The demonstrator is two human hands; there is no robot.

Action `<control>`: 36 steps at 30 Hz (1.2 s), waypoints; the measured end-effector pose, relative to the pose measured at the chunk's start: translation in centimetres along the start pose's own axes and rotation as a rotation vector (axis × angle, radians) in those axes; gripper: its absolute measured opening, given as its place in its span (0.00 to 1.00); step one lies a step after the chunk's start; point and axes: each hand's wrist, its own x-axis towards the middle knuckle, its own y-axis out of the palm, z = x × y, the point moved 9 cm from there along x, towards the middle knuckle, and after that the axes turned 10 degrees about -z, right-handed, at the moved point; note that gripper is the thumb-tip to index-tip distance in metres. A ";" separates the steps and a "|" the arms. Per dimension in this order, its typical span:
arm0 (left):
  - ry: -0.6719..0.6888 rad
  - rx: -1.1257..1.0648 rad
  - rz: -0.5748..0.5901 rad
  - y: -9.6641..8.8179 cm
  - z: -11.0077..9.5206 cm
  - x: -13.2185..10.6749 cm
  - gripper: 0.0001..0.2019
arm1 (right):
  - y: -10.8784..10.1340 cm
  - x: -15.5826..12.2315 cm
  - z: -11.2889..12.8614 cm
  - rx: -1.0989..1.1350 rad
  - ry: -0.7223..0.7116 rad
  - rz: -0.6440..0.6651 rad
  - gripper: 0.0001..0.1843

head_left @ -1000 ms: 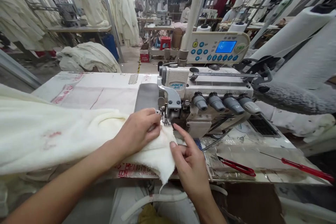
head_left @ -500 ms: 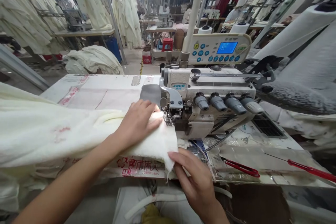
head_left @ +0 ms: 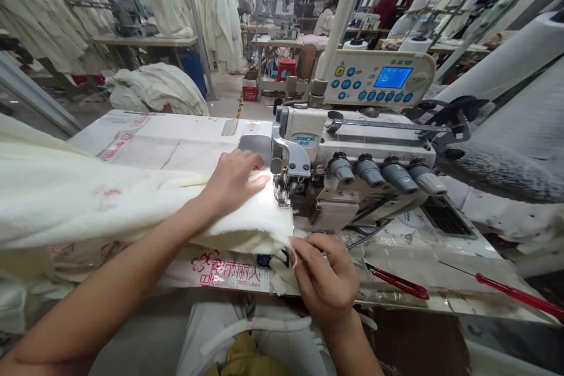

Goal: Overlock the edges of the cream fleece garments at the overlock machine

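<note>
Head cam looking down at my overlock station, and the whole thing comes down to how the cream fleece [head_left: 132, 200] lies against the presser foot [head_left: 282, 191]. My left hand [head_left: 233, 179] is flat on top of the fabric, fingers together and spread over the folded edge, fingertips just beside the foot. So that's the hand nearest the needle area, pressing rather than gripping.

My right hand [head_left: 328, 279] sits lower, at the front edge of the desk [head_left: 185, 141], pinched shut on the near corner of the fleece where it hangs off the front of the sewing machine [head_left: 352, 153]. From that hand, the foot is up and a bit to the left, on the far side of the fold.

The fabric's long run goes off to my left, draped across the desk and over its edge, while the seam edge itself points away from me, straight into the foot. Right end of the piece is touching the machine bed.

Off to the right, well apart from either hand, are the red snips [head_left: 399, 282] and a red-handled tool [head_left: 515, 292] lying on the desk.
</note>
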 end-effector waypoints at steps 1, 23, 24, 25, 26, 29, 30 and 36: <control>0.002 -0.002 0.005 0.1 0.1 0.3 0.04 | 0.1 0.2 -0.1 -0.002 -0.007 -0.003 0.13; -0.090 0.061 -0.043 1.9 3.7 7.2 0.06 | 0.0 1.3 -0.9 -0.096 0.035 0.026 0.13; -0.103 0.065 -0.043 2.0 3.9 7.7 0.05 | -0.4 1.0 -0.6 -0.084 0.036 0.019 0.13; -0.118 0.068 -0.048 2.0 4.3 8.0 0.04 | -0.6 0.9 -0.2 -0.075 0.034 0.012 0.14; -0.134 0.068 -0.058 1.9 4.8 8.2 0.04 | -0.8 0.7 0.2 -0.064 0.029 0.011 0.14; -0.207 0.039 -0.080 0.9 6.7 7.1 0.06 | -0.6 0.3 1.2 0.006 0.037 0.040 0.14; -0.239 0.022 -0.086 0.3 7.5 5.9 0.07 | -0.4 0.2 1.5 0.045 0.051 0.055 0.13; -0.349 -0.107 -0.151 -5.2 7.5 -5.5 0.20 | 3.4 -1.6 1.0 0.322 0.465 0.215 0.10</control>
